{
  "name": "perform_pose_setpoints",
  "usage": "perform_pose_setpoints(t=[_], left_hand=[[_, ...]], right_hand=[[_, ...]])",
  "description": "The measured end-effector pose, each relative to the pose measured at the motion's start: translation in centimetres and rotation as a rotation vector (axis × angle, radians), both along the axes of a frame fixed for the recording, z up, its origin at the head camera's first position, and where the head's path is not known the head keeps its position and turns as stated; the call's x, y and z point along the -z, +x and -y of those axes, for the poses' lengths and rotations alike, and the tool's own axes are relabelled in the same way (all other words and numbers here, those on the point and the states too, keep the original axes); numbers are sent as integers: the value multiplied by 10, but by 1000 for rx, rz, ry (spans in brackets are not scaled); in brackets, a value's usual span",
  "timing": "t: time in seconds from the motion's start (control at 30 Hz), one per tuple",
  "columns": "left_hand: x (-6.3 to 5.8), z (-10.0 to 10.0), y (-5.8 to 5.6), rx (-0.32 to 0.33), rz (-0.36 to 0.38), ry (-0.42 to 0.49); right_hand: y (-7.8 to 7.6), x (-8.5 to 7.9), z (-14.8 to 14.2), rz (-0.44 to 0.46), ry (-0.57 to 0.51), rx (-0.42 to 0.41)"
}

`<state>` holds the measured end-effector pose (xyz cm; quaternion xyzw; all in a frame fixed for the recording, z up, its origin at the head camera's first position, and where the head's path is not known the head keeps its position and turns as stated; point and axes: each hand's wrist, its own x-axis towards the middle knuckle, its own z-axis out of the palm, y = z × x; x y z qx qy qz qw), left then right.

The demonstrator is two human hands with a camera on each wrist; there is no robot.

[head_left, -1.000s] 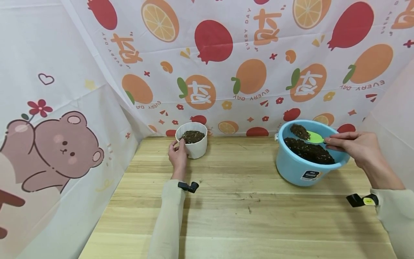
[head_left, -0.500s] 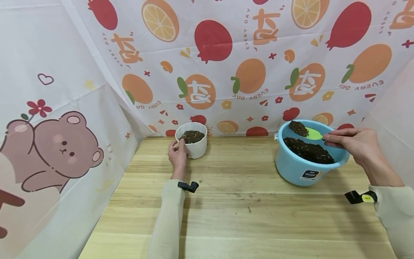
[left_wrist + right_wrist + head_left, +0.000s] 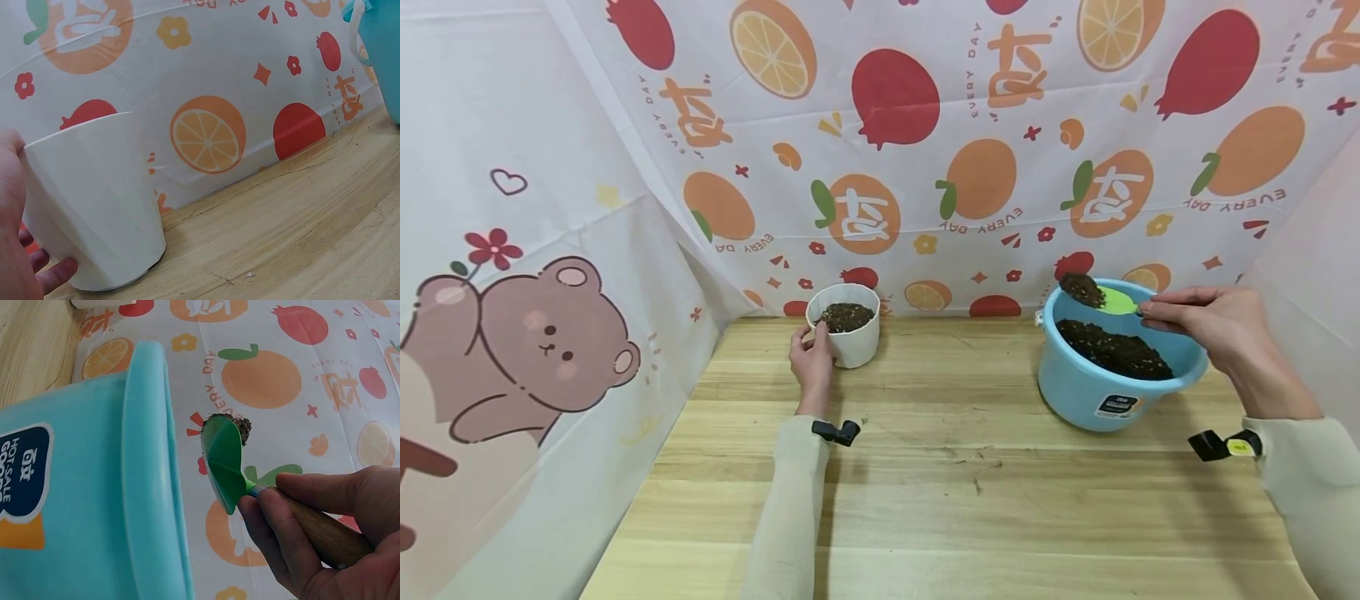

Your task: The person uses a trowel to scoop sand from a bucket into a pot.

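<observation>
A white flower pot with dark soil in it stands at the back left of the table. My left hand holds its near left side, thumb at the rim; in the left wrist view the fingertips lie along the lower wall. My right hand grips the wooden handle of a small garden trowel with a green blade. A heap of soil sits on the blade, level with the far rim of a light blue bucket. More soil lies inside the bucket.
Crumbs of soil are scattered on the wooden table between pot and bucket. A fruit-print cloth hangs right behind both, and a bear-print cloth closes off the left side.
The loaded trowel has risen and shifted a little left, from inside the bucket's opening to its far rim. The left hand and the flower pot have stayed in place.
</observation>
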<state>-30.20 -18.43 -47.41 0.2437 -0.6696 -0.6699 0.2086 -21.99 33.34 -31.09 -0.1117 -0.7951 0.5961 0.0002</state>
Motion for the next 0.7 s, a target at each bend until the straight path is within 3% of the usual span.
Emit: perform_pose_setpoints(t=[0.4,0.7], left_hand=[[1,0,1,6,5,1],[0,1,-1,4,-3,7]], right_hand=[[-8,-9,16,-11,37,-6],[-15,-14,31,-107,-13,-33]])
